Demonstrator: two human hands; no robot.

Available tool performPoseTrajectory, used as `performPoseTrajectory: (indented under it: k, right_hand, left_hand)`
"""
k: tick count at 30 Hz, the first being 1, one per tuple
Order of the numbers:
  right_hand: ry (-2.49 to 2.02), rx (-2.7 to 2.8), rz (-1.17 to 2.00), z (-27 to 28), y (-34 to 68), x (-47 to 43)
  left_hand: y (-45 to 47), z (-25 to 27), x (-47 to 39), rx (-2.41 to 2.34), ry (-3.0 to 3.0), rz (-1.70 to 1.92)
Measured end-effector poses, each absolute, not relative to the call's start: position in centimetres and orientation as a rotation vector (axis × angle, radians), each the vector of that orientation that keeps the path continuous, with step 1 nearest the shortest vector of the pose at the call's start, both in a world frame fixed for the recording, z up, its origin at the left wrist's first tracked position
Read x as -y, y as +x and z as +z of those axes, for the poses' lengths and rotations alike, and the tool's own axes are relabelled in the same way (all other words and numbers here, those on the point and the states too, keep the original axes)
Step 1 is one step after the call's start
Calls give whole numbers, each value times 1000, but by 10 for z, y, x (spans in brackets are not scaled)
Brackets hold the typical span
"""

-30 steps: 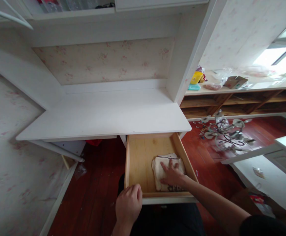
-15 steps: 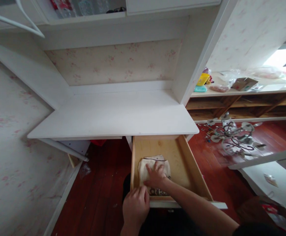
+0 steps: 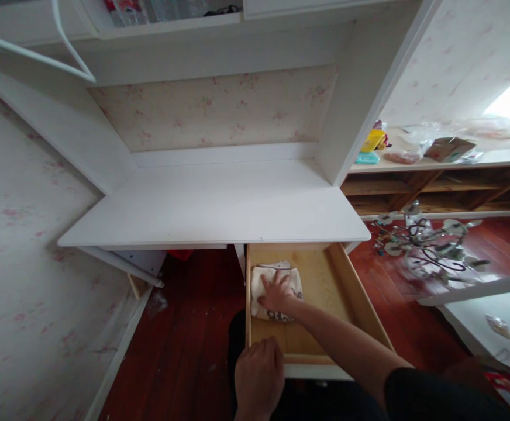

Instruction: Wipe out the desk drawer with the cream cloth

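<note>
"Head view: the right hand?"

"Spread flat on the folded cloth, near the left side of the drawer (pulled out beneath the white counter)."

"The left hand?"

"Curled at the drawer's front edge; I can't tell whether its grip pinches the wood."

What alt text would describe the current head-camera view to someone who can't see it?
A person's right hand lies spread on a folded cloth inside an open wooden drawer under a white desk; the left hand curls over its front corner.
</note>
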State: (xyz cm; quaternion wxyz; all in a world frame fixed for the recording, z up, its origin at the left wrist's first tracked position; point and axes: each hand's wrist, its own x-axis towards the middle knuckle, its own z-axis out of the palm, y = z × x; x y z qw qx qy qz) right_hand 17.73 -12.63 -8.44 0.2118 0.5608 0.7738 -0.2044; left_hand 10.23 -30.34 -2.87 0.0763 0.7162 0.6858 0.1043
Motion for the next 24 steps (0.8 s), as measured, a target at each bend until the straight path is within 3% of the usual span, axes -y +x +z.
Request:
performPoseTrajectory:
  k: [6, 13, 24]
  right_hand:
    - [1683, -2009, -666, -73, 161, 73]
    - [1681, -2043, -708, -77, 172, 70]
    - [1835, -1970, -658, -92, 295, 55]
  left_hand:
    - [104, -26, 302, -2093, 2081, 300]
    - [104, -25, 301, -2083, 2115, 308]
    - [104, -23, 301, -2072, 2160, 298]
